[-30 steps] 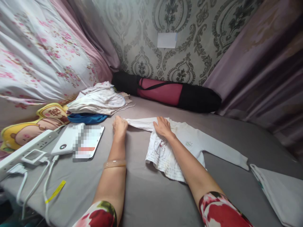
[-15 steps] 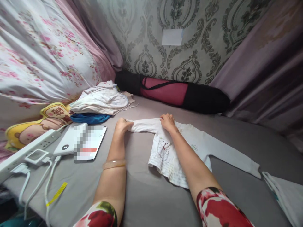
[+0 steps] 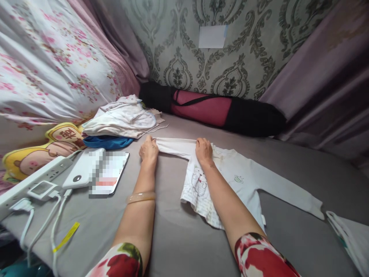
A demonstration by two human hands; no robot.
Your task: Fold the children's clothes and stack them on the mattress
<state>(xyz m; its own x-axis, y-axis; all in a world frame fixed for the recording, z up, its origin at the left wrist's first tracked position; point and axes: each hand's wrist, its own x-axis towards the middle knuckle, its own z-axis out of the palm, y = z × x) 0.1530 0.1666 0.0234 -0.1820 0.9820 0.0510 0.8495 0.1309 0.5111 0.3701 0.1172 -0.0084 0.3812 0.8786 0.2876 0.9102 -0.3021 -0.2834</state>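
Note:
A small white long-sleeved shirt [image 3: 245,169] with a bear print lies spread on the grey sheet. My left hand [image 3: 148,149] is closed around the cuff of its left-lying sleeve, which is drawn out straight. At the shoulder end of that sleeve, my right hand [image 3: 204,151] grips the fabric with curled fingers; the fingertips are partly hidden. My right forearm covers part of the shirt's front. The other sleeve stretches off to the right, flat on the sheet.
Left of my arms are a phone [image 3: 108,175], a white power bank [image 3: 83,169], a power strip [image 3: 34,184] with cables, and a yellow cushion [image 3: 37,157]. Behind lie piled clothes [image 3: 121,119] and a black-and-pink long bag [image 3: 201,107]. Another white garment [image 3: 348,234] is at right.
My left hand has turned and pulled the cuff slightly, so the sleeve is straighter and tauter. My right hand stays at the shoulder. The view has shifted slightly.

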